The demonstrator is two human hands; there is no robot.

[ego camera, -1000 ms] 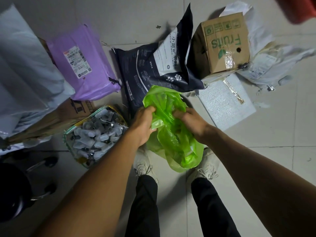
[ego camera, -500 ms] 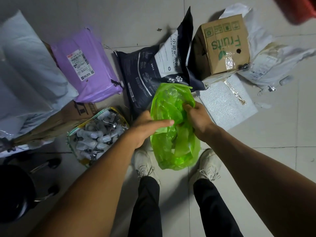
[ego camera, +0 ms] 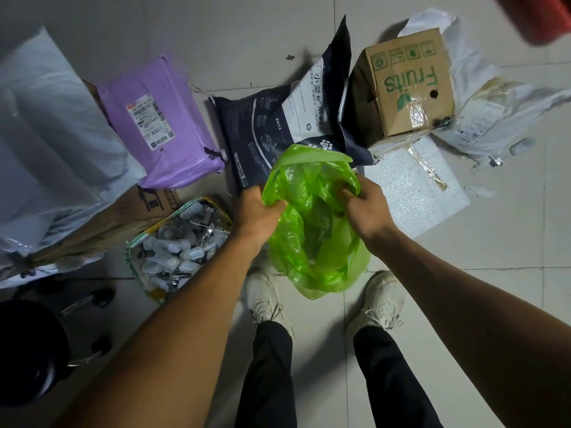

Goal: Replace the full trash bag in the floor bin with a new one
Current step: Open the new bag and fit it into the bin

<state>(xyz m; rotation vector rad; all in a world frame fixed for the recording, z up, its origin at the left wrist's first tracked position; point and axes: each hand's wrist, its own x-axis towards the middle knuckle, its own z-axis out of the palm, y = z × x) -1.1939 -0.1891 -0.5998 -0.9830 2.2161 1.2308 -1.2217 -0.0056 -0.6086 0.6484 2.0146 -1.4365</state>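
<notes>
On the left we see the purple parcel (ego camera: 160, 125) lying on the floor; our left hand (ego camera: 258, 213) pinches the green trash bag (ego camera: 315, 230), held above our shoes, its mouth spread, while the right hand (ego camera: 366, 211) curls its fingers (ego camera: 346, 193) over the opposite rim.

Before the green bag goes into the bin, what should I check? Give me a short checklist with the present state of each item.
1. Left hand grips the rim of the green bag: ok.
2. Right hand grips the opposite rim: ok.
3. Bag mouth pulled open: ok, the inside shows.
4. Bag free of holes: cannot tell.
5. Bin ready and emptied: cannot tell; a dark round object sits at lower left, unclear.
6. Floor at the shoes free of clutter: ok.
</notes>
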